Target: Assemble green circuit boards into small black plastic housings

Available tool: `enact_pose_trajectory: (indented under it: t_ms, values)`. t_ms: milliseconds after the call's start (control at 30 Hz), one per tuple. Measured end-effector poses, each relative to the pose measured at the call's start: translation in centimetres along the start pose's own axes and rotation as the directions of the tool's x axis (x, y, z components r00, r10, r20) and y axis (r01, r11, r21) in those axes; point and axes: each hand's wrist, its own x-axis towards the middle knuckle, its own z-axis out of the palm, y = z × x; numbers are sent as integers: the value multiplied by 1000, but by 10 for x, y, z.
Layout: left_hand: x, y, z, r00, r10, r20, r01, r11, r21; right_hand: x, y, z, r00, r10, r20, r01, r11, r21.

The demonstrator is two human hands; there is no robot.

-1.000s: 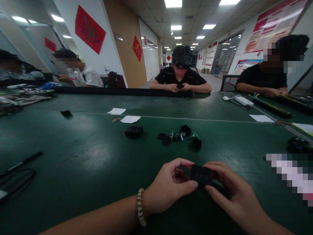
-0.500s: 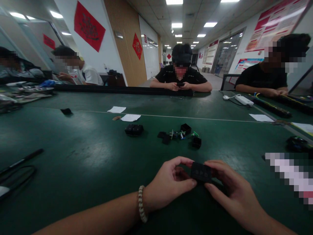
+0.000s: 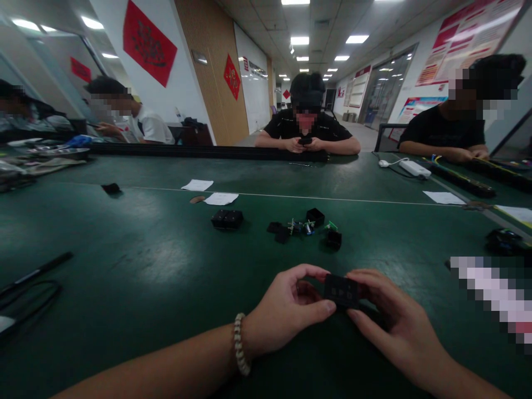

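A small black box [image 3: 341, 291] with faint markings on its face is held between my two hands above the green tabletop. My left hand [image 3: 293, 307], with a beaded bracelet at the wrist, pinches the box's left side between thumb and fingers. On the opposite side, my right hand [image 3: 390, 316] grips the right end, thumb below and fingers above. Beyond the hands lie small green circuit boards [image 3: 308, 227], flat black pieces [image 3: 279, 230], an open black case [image 3: 315, 216] and another open black case [image 3: 333, 239]. Two closed black boxes [image 3: 227, 219] sit together farther left.
Paper sheets [image 3: 221, 199] lie along a pale seam across the green table [image 3: 166, 299]. A black pen-like stick [image 3: 39, 272] and a cable loop are at left. At right are a white power strip [image 3: 414, 168] and a black bundle [image 3: 505, 242]. Several people sit around.
The box's marked face has tilted slightly more toward me, so its markings show more clearly. Both hands keep their grip on it; the view has shifted very slightly.
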Motion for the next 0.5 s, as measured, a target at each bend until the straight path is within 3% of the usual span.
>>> enact_pose_trajectory:
  t_ms: [500]
  values:
    - [1, 0, 1, 1000, -28, -12, 28, 999, -22, -1, 2, 0, 1000, -3, -2, 3, 1000, -9]
